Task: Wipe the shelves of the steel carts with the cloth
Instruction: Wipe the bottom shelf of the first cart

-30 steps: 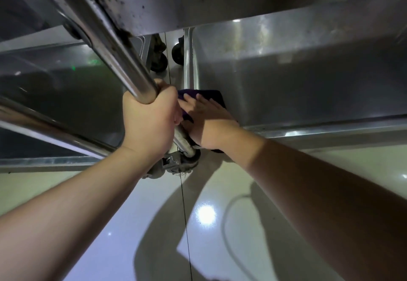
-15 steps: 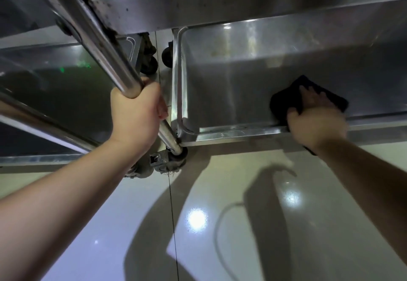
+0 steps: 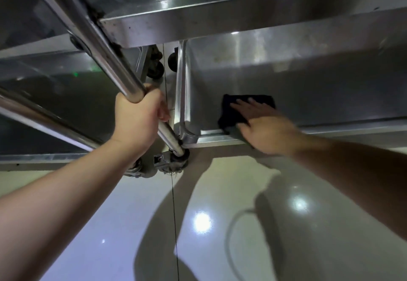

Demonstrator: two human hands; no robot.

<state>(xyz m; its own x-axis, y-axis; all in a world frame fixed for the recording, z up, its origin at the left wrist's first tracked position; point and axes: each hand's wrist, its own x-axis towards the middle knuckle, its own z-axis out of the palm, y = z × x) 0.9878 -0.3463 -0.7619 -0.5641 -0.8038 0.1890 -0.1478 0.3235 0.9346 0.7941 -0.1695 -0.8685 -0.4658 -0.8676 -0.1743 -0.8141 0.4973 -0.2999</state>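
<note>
Far left: second steel cart (image 3: pixel 44 95), dark lower shelf with a faint green reflection, slanted rail crossing in front of it.

Left of centre: round steel post (image 3: pixel 105 44) running diagonally from upper left down to the corner of the right-hand cart. Dark grime at the joint with the upper shelf (image 3: pixel 198 20).

Left hand (image 3: pixel 136 119): closed in a fist around the post, thumb side toward the shelf corner, forearm entering from lower left.

Below the fist: caster wheel (image 3: pixel 169 161) at the foot of the post, on the floor. Two more dark wheels (image 3: pixel 156 69) visible farther back in the gap between the carts.

Centre to right: bottom shelf (image 3: pixel 286 71) of the right-hand cart, raised rim on the left and near edges, dull streaky surface with light patches.

Cloth (image 3: pixel 237 108): dark, lying flat on the bottom shelf near its front rim, well right of the left corner, one edge hanging slightly over the rim.

Right hand (image 3: pixel 262 126): open, fingers spread, palm pressed flat on the cloth, slightly blurred; forearm entering from the right edge.

Bottom: glossy pale floor (image 3: pixel 132 225) with lamp reflections, arm shadows and a thin dark seam running down from the caster.
</note>
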